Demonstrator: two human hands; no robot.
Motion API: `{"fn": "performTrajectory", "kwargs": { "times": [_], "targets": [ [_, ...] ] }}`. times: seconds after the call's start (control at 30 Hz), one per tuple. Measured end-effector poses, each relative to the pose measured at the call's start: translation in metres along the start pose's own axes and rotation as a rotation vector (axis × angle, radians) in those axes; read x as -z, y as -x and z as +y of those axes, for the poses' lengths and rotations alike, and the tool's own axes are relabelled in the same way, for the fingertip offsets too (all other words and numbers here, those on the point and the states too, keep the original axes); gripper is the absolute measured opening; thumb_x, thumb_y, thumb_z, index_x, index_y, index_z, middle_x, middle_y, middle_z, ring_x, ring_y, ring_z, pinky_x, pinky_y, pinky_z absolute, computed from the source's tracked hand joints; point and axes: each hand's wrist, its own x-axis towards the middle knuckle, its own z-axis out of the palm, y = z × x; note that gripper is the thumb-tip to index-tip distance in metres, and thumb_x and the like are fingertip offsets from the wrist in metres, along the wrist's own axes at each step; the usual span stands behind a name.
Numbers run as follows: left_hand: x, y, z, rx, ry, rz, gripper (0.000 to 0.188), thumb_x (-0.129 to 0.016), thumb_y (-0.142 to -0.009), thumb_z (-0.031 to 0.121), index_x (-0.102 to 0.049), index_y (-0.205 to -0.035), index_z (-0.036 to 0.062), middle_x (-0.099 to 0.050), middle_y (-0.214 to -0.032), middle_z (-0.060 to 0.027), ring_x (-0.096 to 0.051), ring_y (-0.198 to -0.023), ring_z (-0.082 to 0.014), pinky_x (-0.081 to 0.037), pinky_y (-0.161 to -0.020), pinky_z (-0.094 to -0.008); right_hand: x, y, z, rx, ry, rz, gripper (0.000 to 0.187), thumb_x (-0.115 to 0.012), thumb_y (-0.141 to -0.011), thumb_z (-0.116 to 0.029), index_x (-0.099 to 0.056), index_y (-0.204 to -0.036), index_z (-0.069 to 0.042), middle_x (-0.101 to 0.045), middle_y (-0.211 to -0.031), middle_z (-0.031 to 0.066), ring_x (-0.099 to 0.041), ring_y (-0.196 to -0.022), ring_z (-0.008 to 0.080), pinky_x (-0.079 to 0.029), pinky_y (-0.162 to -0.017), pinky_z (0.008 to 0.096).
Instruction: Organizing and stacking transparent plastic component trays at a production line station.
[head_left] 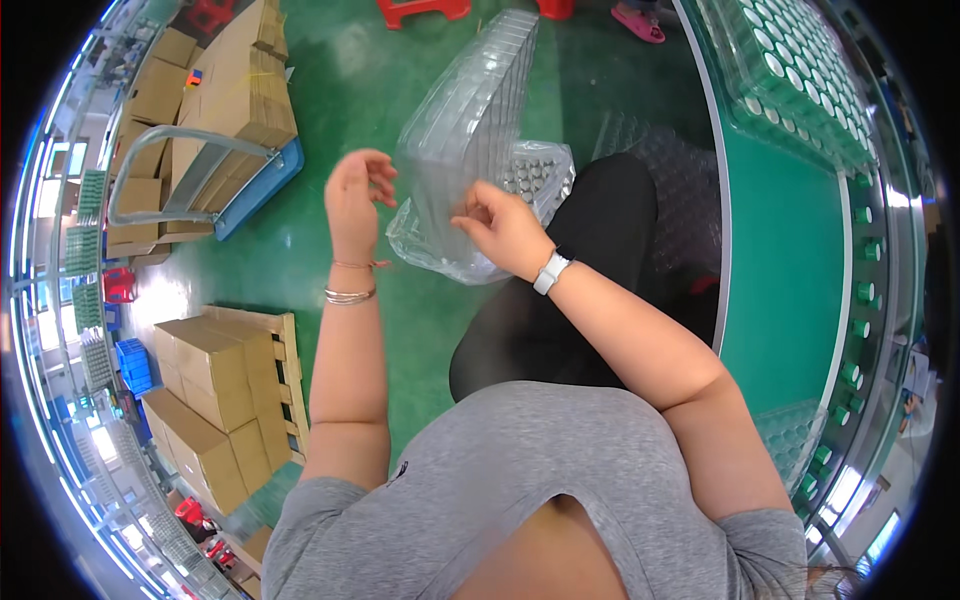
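Observation:
A tall stack of clear plastic trays [470, 95] stands tilted in front of me, its lower part smeared by motion. My right hand [508, 232], with a white watch at the wrist, has its fingers curled in a pinch at the stack's near right side. It seems to grip the trays there, though the edge is hard to make out. To the left of the stack, my left hand [357, 195] is raised with its fingers bent and apart, holding nothing. Beneath lies a crumpled clear plastic bag [425, 252], and an opening beside the stack shows a tray with round cells [530, 175].
A green worktable [780, 270] runs along my right, bearing trays of white-topped green containers [800, 80]. On the left are a blue trolley [262, 188] loaded with cardboard and a pallet of cardboard boxes [215, 385]. Red stools [425, 10] stand ahead, near someone's pink shoe [638, 24].

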Motion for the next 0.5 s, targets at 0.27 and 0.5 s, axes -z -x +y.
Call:
{"fn": "performTrajectory", "kwargs": {
  "times": [0.27,0.5],
  "targets": [
    [-0.033,-0.06,0.057,0.135,-0.337,-0.127,0.033,-0.056,-0.094,0.032,-0.064,-0.096,-0.0006,-0.06,-0.08,-0.0019,-0.053,-0.064,-0.0078,-0.047,-0.053,-0.0239,-0.017,0.025,0.038,0.249,0.28,-0.028,0.012,-0.064,-0.079,-0.006,-0.054,-0.086,-0.003,-0.059,-0.08,0.0155,-0.058,-0.077,0.0371,-0.047,-0.065,0.0409],
    [-0.039,-0.08,0.03,0.15,-0.349,-0.166,0.033,-0.056,-0.094,0.03,-0.061,-0.081,0.0002,-0.052,-0.063,0.0018,-0.048,-0.052,-0.0066,-0.04,-0.047,-0.0233,-0.019,0.039,0.061,0.381,0.464,-0.272,0.012,-0.054,-0.081,-0.006,-0.055,-0.093,-0.007,-0.061,-0.09,0.0139,-0.061,-0.08,0.0376,-0.05,-0.067,0.0436]
  ]
}}
